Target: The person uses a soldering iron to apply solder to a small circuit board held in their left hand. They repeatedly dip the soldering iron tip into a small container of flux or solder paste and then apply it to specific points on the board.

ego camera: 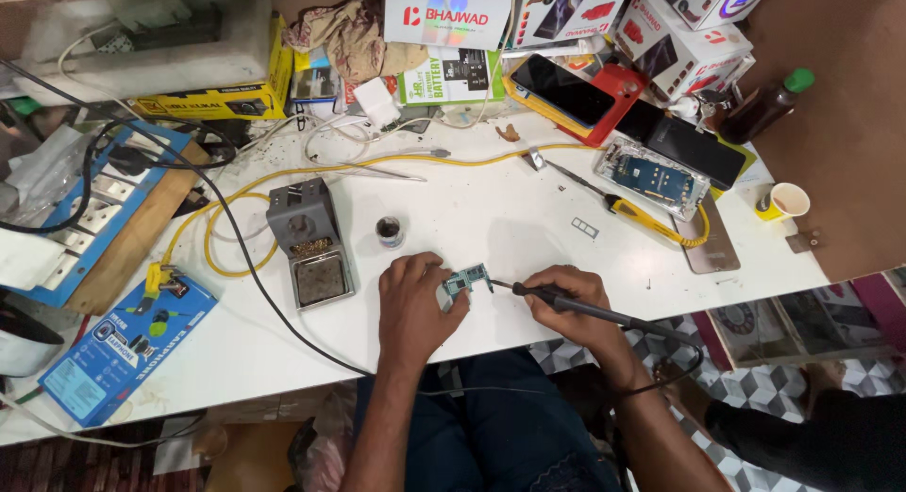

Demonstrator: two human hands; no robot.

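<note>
My left hand [413, 299] rests on the white table [500, 218] near its front edge and pins a small green circuit board [469, 281] with its fingertips. My right hand [564, 303] grips a black soldering iron [578, 305] like a pen. The iron's tip touches the board's right end. Its black cord runs off to the right past my wrist.
A grey soldering stand with sponge tray [310, 239] and a small round tin [390, 232] sit left of my hands. A yellow cable [311, 171], opened phone [653, 177], other phones, a paper cup [789, 200], boxes and a blue socket board [99, 204] crowd the back and sides.
</note>
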